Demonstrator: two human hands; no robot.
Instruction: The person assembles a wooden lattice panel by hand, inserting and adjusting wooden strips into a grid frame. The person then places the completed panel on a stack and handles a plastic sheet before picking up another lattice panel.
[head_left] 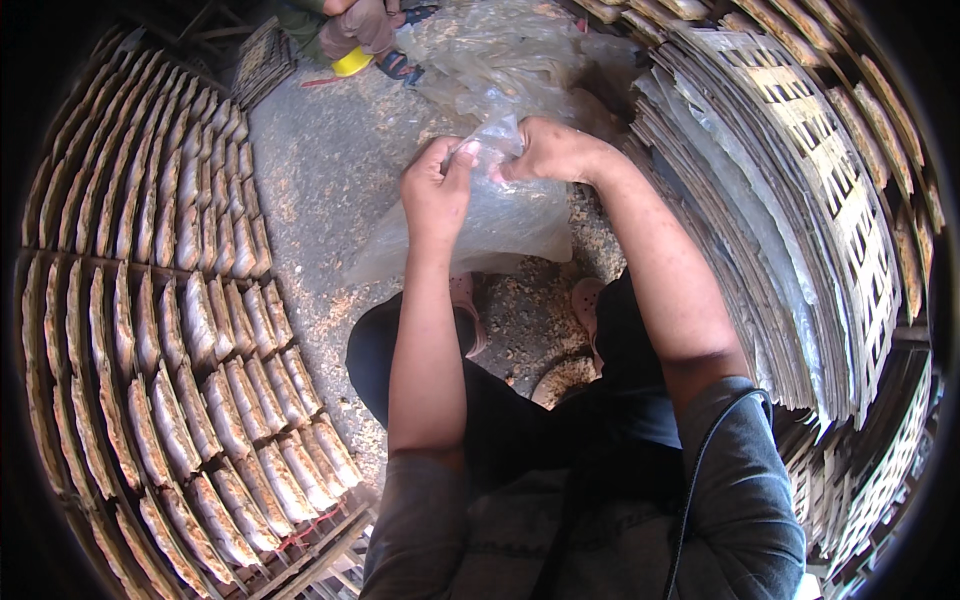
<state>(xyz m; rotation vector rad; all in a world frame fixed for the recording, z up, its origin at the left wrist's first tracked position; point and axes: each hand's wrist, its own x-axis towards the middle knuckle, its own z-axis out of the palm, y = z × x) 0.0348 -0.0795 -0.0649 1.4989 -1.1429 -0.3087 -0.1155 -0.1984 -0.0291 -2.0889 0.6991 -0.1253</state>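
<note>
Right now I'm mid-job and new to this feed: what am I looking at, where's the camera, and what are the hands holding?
This is one fisheye picture from a camera on the person's head, looking down, so straight edges bend. No machine: two bare hands. The left hand and right hand both pinch the top of a clear plastic bag. On the left stand rows of thin flat discs on a rack; on the right, stacked woven trays. More clear plastic lies on the gritty floor. Another person's hand shows at the top.
</note>
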